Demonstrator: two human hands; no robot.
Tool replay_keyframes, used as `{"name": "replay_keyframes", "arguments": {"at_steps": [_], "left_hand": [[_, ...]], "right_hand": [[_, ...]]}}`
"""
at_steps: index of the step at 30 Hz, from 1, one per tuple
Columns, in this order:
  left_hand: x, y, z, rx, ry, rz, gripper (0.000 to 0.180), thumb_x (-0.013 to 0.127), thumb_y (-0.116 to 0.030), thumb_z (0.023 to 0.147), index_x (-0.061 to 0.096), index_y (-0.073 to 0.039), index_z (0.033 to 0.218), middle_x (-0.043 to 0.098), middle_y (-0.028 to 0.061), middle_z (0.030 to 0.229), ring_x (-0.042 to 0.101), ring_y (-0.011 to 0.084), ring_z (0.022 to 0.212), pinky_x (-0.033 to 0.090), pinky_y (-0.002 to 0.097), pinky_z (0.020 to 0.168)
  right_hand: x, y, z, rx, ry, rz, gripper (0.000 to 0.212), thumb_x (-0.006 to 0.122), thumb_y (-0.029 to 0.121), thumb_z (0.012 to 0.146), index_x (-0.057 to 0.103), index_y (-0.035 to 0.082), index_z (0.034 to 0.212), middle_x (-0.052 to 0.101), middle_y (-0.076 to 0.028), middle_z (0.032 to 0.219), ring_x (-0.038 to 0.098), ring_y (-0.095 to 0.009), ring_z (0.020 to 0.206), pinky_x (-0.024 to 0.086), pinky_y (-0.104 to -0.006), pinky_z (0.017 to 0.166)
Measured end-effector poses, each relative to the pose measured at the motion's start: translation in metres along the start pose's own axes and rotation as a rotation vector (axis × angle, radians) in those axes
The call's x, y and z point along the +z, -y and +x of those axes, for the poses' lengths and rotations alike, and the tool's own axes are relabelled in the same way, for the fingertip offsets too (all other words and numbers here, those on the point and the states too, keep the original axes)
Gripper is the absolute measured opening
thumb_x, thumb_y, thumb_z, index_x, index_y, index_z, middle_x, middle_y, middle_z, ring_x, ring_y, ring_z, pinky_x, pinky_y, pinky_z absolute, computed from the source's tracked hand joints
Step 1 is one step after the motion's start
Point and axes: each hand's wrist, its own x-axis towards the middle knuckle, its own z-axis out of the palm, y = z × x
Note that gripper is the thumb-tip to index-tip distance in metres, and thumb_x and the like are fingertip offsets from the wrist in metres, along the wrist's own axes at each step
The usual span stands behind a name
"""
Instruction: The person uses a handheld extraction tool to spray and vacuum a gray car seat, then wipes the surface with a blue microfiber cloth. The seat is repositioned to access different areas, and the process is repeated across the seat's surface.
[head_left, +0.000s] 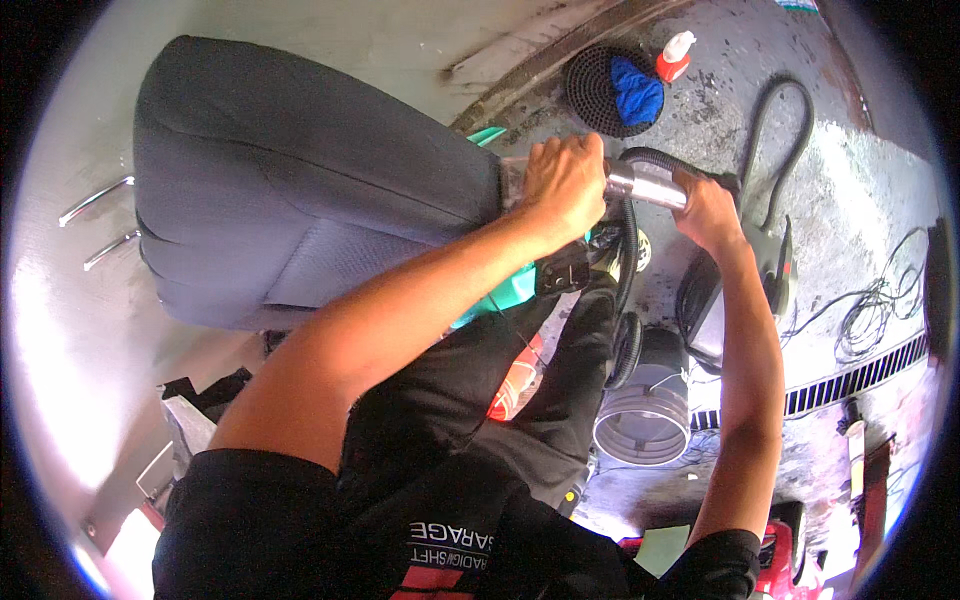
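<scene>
A dark grey car seat [290,150] lies on its side at the left, its two metal headrest posts [97,200] pointing away from me. My left hand [565,185] is closed around the front of a vacuum wand, near the clear nozzle [513,182] that touches the seat's end. My right hand [708,212] grips the rear of the wand's shiny metal tube [645,186]. From there a black ribbed hose [660,157] curves away. Green material [512,292] shows below the seat, partly hidden by my left forearm.
A grey machine [745,285] with a loop handle stands on the right, near a translucent bucket [643,430]. Farther off are a round black grate [590,85], a blue cloth [636,92] and a red-and-white bottle [675,58]. Loose cable [875,315] lies by the floor drain [850,385].
</scene>
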Motion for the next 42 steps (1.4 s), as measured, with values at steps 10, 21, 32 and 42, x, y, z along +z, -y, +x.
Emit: {"name": "replay_keyframes", "arguments": {"at_steps": [10, 21, 32, 42], "left_hand": [[0.094, -0.011, -0.010, 0.033, -0.070, -0.091, 0.029, 0.074, -0.005, 0.080, 0.060, -0.001, 0.106, 0.070, 0.0207, 0.100, 0.068, 0.0410, 0.097, 0.050, 0.0556, 0.086], [0.032, -0.049, 0.020, 0.186, 0.047, -0.243, 0.033, 0.073, -0.004, 0.080, 0.060, 0.003, 0.110, 0.073, 0.0258, 0.104, 0.072, 0.0459, 0.101, 0.053, 0.0589, 0.089], [-0.324, 0.070, 0.095, 0.069, 0.569, 0.066, 0.039, 0.084, -0.032, 0.082, 0.071, -0.005, 0.108, 0.068, 0.0004, 0.088, 0.060, 0.0127, 0.077, 0.047, 0.0324, 0.066], [-0.213, 0.102, 0.100, -0.149, 0.459, -0.053, 0.036, 0.082, -0.028, 0.075, 0.068, 0.002, 0.090, 0.063, 0.0085, 0.077, 0.062, 0.0226, 0.075, 0.049, 0.0393, 0.071]], "right_hand": [[0.043, -0.052, -0.031, 0.069, 0.066, -0.087, 0.031, 0.067, 0.007, 0.081, 0.069, 0.008, 0.112, 0.075, -0.026, 0.100, 0.072, -0.048, 0.100, 0.058, -0.0554, 0.089], [-0.030, -0.041, -0.068, 0.261, -0.033, -0.096, 0.048, 0.070, 0.007, 0.079, 0.072, 0.010, 0.127, 0.076, -0.027, 0.107, 0.074, -0.045, 0.105, 0.059, -0.0555, 0.090], [-0.151, 0.157, 0.104, -0.327, -0.305, 0.202, 0.036, 0.071, 0.012, 0.076, 0.075, 0.003, 0.111, 0.077, -0.028, 0.100, 0.075, -0.047, 0.099, 0.060, -0.0540, 0.088], [-0.056, 0.116, 0.141, -0.143, -0.325, 0.153, 0.030, 0.068, 0.013, 0.080, 0.076, 0.009, 0.109, 0.079, -0.022, 0.098, 0.077, -0.043, 0.098, 0.062, -0.0546, 0.086]]}}
